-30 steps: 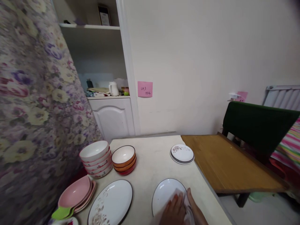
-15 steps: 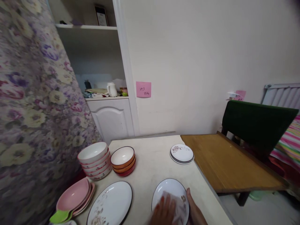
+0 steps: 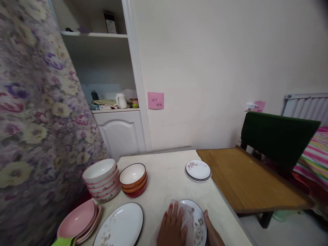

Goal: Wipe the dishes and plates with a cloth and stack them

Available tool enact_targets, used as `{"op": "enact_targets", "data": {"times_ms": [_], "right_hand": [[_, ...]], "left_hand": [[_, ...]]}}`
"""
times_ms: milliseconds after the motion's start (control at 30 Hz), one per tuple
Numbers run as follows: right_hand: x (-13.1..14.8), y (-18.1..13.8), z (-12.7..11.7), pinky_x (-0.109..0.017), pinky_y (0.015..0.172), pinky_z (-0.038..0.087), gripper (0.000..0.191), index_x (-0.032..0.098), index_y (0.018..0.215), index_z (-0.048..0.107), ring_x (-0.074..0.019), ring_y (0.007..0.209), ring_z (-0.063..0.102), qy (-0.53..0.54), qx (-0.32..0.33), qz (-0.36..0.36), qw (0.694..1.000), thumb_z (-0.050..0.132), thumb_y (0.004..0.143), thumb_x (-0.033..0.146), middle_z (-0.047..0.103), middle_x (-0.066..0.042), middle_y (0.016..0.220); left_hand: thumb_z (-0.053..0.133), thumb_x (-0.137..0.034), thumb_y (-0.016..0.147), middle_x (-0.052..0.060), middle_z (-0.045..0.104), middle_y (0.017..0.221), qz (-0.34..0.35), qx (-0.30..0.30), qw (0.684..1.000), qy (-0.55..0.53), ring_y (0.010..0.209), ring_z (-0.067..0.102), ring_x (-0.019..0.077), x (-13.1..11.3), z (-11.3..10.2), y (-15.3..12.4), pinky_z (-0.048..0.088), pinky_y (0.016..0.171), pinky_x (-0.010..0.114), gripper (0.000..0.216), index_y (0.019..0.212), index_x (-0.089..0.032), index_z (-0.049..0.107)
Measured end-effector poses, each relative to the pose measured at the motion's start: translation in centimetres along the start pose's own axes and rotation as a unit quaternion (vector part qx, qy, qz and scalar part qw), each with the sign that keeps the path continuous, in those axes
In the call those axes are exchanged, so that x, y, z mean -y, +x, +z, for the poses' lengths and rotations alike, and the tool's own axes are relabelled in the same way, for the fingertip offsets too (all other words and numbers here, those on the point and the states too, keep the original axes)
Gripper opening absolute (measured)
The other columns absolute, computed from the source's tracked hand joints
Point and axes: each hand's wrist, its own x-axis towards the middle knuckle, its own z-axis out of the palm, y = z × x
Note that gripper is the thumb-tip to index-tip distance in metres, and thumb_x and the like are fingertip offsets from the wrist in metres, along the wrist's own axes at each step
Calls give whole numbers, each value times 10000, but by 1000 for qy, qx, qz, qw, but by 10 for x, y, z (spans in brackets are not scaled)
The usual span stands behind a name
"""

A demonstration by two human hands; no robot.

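A small white plate (image 3: 198,218) with a dark rim and a flower print lies at the near edge of the pale table (image 3: 166,177). A thin white cloth (image 3: 188,217) covers its left part. My left hand (image 3: 171,227) lies flat on the cloth, fingers spread, reaching past the plate's left rim. Only a part of my right hand (image 3: 212,234) shows, resting against the plate's right rim; its fingers are cut off by the frame.
On the table are a large oval plate (image 3: 119,225), pink dishes (image 3: 77,222), a stack of white bowls (image 3: 101,179), orange bowls (image 3: 133,179) and small stacked plates (image 3: 198,170). A wooden board (image 3: 246,181) adjoins on the right, with a green chair (image 3: 276,136) behind it.
My left hand and the cloth have slid left across the plate, uncovering the flower print on its right side. The view has shifted slightly.
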Motion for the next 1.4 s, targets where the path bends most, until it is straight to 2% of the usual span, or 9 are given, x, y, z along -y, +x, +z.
{"op": "enact_targets", "data": {"times_ms": [100,267,500,600,767,867,1167,1300,1400], "right_hand": [[3,-4,-5,-395,1040,415,690,92,1035,688,-289,1239,522,-17,-44,-21,999,644,655,667,741,-134,1044],[3,-5,-9,-342,1099,346,578,196,1063,682,-234,1352,383,-19,-93,-106,990,705,646,595,701,-58,1171],[-5,-9,14,-428,998,450,661,107,1081,671,-301,1195,560,6,-17,-67,998,683,651,608,739,-140,1055],[-4,-12,15,-446,956,477,656,64,1073,667,-320,1110,619,-12,-31,-60,998,706,650,564,752,-169,989],[-4,-10,13,-469,914,497,655,58,1027,685,-340,1059,644,-43,-31,-60,997,706,635,582,757,-182,948],[-5,-9,11,-481,899,501,686,62,1035,681,-351,1058,641,-42,-34,-66,996,719,607,598,757,-184,939],[-10,2,-12,-436,906,500,643,74,1003,680,-341,1077,629,-65,-107,-140,982,812,530,489,766,-142,906],[-16,6,-19,-446,857,524,658,86,1015,664,-344,1007,659,-41,-157,-160,974,843,487,435,769,-107,812],[-17,3,-13,-438,832,534,719,99,1068,638,-337,958,678,-11,-175,-184,967,852,464,426,765,-85,790]], "left_hand": [[439,-351,879,134,286,1471,48,35,998,4,1345,276,359,-13,20,-4,378,1060,539,559,1412,-221,332],[327,-393,931,31,207,1532,126,-39,989,-65,1394,228,281,-37,27,8,350,1100,487,548,1450,-303,177],[304,-331,904,25,223,1548,-21,-51,996,-64,1428,165,243,-4,-2,11,193,1155,491,541,1441,-303,246],[309,-228,864,47,206,1549,-98,-16,995,-22,1424,162,276,4,-12,-4,199,1148,502,579,1440,-249,260],[294,-20,750,70,159,1552,-207,66,976,16,1426,154,246,-10,-24,-28,203,1155,440,717,1446,-168,203],[272,-47,781,60,142,1556,-207,74,975,-1,1433,137,225,-10,-22,-26,184,1161,428,684,1450,-145,167],[289,-246,882,66,158,1568,-208,-22,977,-43,1440,101,263,23,-6,7,136,1158,465,553,1434,-210,294],[236,-227,887,97,153,1563,-229,-9,969,-94,1441,95,263,12,8,-9,136,1162,451,578,1450,-98,229],[283,-259,863,171,243,1532,-234,-62,951,-192,1416,231,278,0,30,-21,209,1145,408,640,1434,20,209]]}}
